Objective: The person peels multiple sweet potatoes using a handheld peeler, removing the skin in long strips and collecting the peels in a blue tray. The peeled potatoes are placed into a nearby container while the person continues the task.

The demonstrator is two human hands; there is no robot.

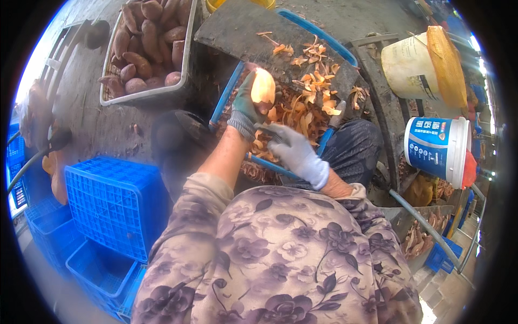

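A partly peeled sweet potato (263, 87) is gripped upright in my left hand (244, 99), which wears a green-coated glove with a grey knitted cuff. Its upper part is bare pale orange flesh; reddish skin remains at the lower end. Just below and to the right is my right hand (294, 150), in a whitish glove with greyish fingers bent toward the left wrist. Whether it holds a small tool is unclear, since the fingers are blurred. Beneath both hands, a blue-rimmed crate (228, 97) holds many orange peelings (301, 115).
A dark board (238, 30) with peelings on it lies across the crate. At upper left is a crate (187, 60) of unpeeled sweet potatoes (149, 40). Blue plastic crates (109, 202) stand at lower left. To the right are a blue-and-white bucket (429, 146), a cream bucket (408, 67) and a metal rail (425, 229).
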